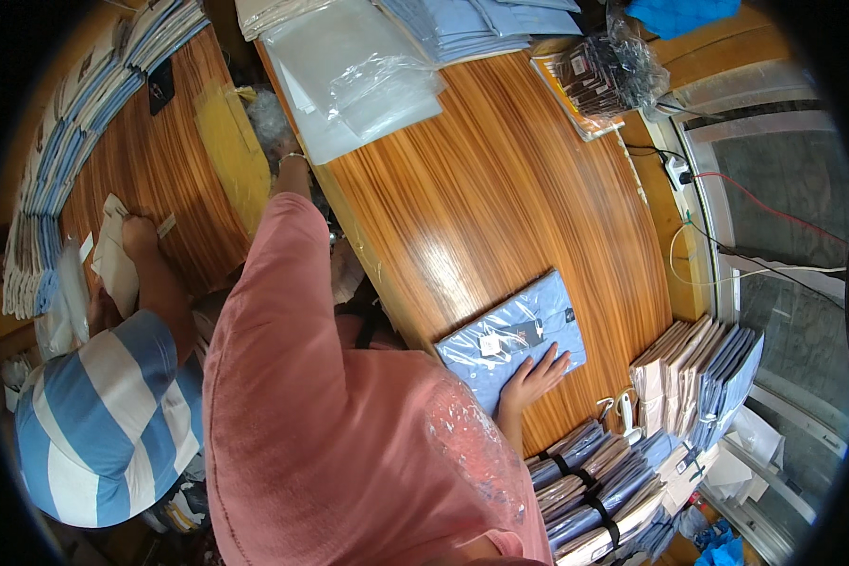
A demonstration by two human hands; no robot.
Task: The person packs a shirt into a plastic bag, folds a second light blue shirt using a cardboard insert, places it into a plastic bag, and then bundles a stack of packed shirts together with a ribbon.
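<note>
A folded blue shirt in clear plastic (pixel 528 316) lies on the wooden table by its near edge, a dark tag and a small white label on its front. Spread over the lower right of the package, my right hand (pixel 536 377) rests with fingers apart. My left arm stretches far forward to the gap between the two tables. There my left hand (pixel 287 148) is beside some crumpled clear plastic (pixel 265 115); its fingers are mostly hidden, so its grip does not show. Flat clear plastic bags (pixel 349 90) are stacked on the far left of my table.
Folded blue shirts (pixel 462 28) lie at the far edge, with bagged dark tags (pixel 590 71) to their right. Shirt stacks (pixel 698 377) stand at the right. Left of me, a person in a striped shirt (pixel 113 415) handles a beige garment (pixel 115 250). Cables (pixel 764 203) hang by the window.
</note>
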